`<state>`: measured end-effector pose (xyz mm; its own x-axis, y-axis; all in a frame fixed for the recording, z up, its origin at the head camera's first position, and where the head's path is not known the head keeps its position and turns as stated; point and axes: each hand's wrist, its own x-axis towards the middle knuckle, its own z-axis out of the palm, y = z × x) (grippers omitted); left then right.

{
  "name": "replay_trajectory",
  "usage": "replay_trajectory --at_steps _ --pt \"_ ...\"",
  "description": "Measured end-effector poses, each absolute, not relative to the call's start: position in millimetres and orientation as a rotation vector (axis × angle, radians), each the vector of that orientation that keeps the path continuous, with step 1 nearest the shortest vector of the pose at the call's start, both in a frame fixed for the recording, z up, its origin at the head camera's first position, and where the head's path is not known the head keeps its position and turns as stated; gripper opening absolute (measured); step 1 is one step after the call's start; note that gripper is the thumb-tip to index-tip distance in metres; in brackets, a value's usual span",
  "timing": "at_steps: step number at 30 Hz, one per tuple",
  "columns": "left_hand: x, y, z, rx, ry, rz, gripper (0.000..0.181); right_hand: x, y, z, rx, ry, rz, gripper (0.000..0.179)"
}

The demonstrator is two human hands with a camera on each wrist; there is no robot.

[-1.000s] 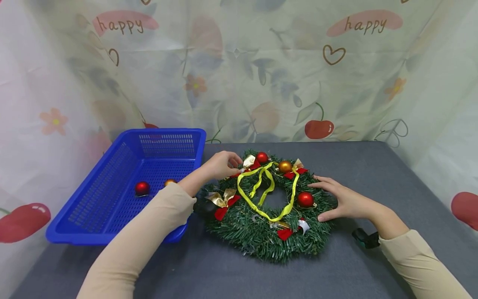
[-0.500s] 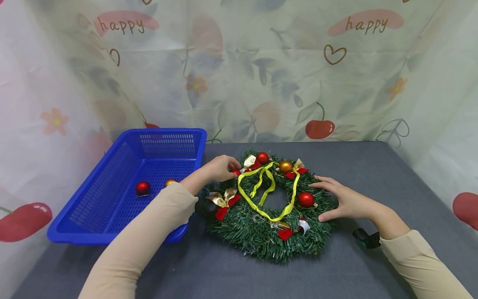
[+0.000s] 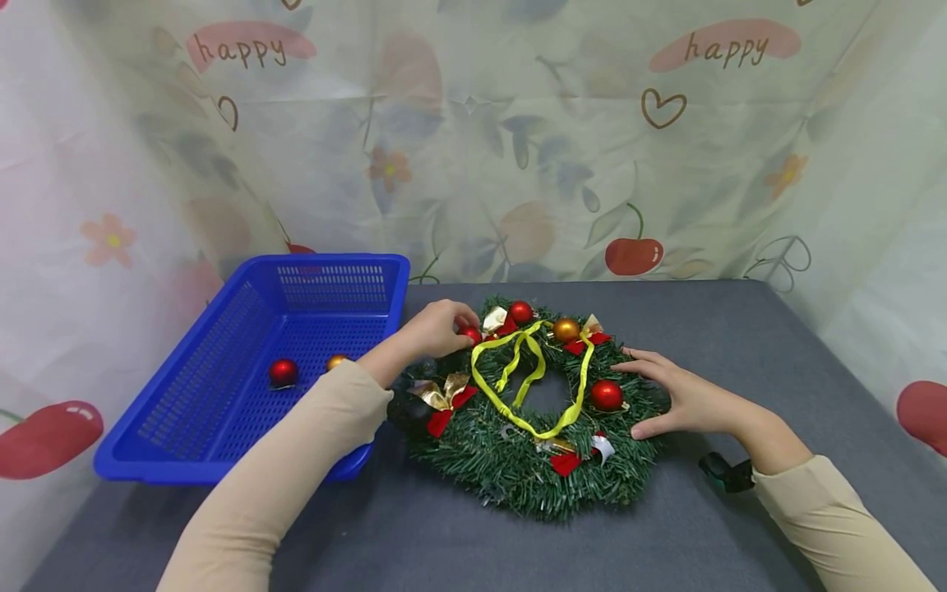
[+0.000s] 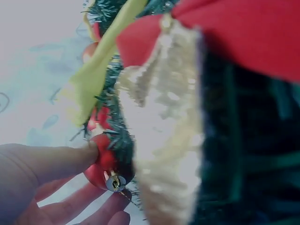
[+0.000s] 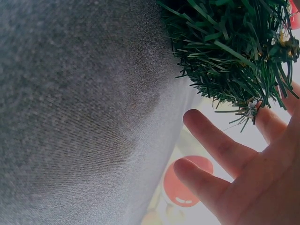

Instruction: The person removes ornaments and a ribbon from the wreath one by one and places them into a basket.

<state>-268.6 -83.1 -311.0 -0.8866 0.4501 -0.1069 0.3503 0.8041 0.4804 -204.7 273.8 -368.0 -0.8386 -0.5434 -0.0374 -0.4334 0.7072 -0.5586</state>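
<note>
A green wreath (image 3: 518, 493) lies on the table, trimmed with red and gold bows, baubles and a yellow ribbon (image 3: 546, 434). At its upper left, my left hand (image 3: 436, 329) pinches a red bauble (image 4: 105, 161) between thumb and fingers. The bauble's silver cap points toward the camera in the left wrist view, and its body sits against the green needles. My right hand (image 3: 688, 400) rests at the wreath's right edge, fingers spread and thumb apart. Beside that hand, another red bauble (image 3: 607, 395) sits on the wreath.
Left of the wreath stands a blue plastic basket (image 3: 159, 473), holding a loose red bauble (image 3: 283, 372) and a gold bauble (image 3: 336, 361) partly behind my left arm. A patterned curtain (image 3: 473, 148) hangs behind the grey table (image 3: 444, 551).
My left hand dipped slightly toward me, then rose again at the wreath's upper left. The red bauble in its fingers, hidden at first, now shows. My right hand and the wreath stay put.
</note>
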Motion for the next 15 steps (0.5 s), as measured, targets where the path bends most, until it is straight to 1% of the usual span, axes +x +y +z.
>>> replay_trajectory --at_steps 9,15 --pt "-260.6 -82.5 -294.9 0.628 2.755 0.803 0.039 -204.5 273.6 -368.3 -0.792 2.715 -0.815 0.081" --pt "-260.3 -85.4 -287.9 0.654 2.718 0.892 0.039 -204.6 273.7 -367.9 -0.79 2.716 -0.811 0.081"
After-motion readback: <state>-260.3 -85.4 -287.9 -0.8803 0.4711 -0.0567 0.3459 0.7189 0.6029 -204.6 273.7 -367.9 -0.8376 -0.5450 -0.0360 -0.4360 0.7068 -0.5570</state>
